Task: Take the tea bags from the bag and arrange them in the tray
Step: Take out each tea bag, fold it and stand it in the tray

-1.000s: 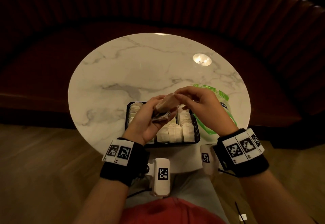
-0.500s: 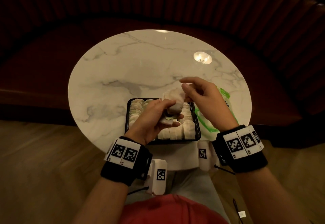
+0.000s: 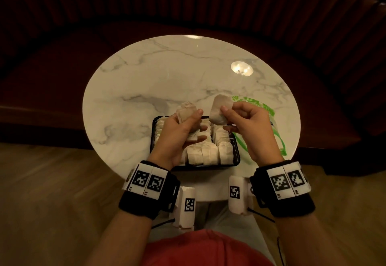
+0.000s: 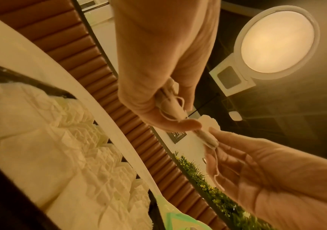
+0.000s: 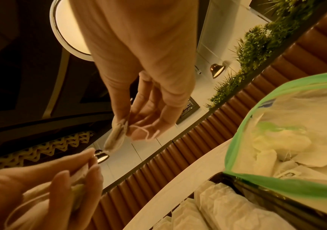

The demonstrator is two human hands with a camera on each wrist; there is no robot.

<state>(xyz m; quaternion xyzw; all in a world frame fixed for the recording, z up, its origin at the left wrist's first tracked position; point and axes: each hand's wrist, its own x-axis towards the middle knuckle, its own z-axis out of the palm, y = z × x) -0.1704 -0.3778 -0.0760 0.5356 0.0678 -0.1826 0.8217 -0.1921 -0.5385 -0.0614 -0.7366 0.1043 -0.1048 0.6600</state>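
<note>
Each hand holds a tea bag above the black tray (image 3: pixel 237 153), which is packed with rows of white tea bags (image 3: pixel 208 154). My left hand (image 3: pixel 188 119) pinches one tea bag (image 3: pixel 185 110) upright over the tray's far left; more paper shows lower between its fingers. Just to the right, my right hand (image 3: pixel 228 110) pinches a second tea bag (image 3: pixel 220 109). The two bags are a small gap apart. In the left wrist view the left hand's bag (image 4: pixel 171 101) trails a looped string; the right wrist view shows the other bag (image 5: pixel 116 137). The green-edged plastic bag (image 3: pixel 273 127) lies right of the tray.
The round marble table (image 3: pixel 156 82) has bare surface beyond and left of the tray. A dark red padded bench (image 3: pixel 62 73) curves round its far side. The green bag's open mouth (image 5: pixel 243 137), with tea bags inside, adjoins the tray's right rim.
The hands were together on one bundle over the tray. They have pulled apart, and each now holds its own tea bag, the right hand's lifted up and to the right.
</note>
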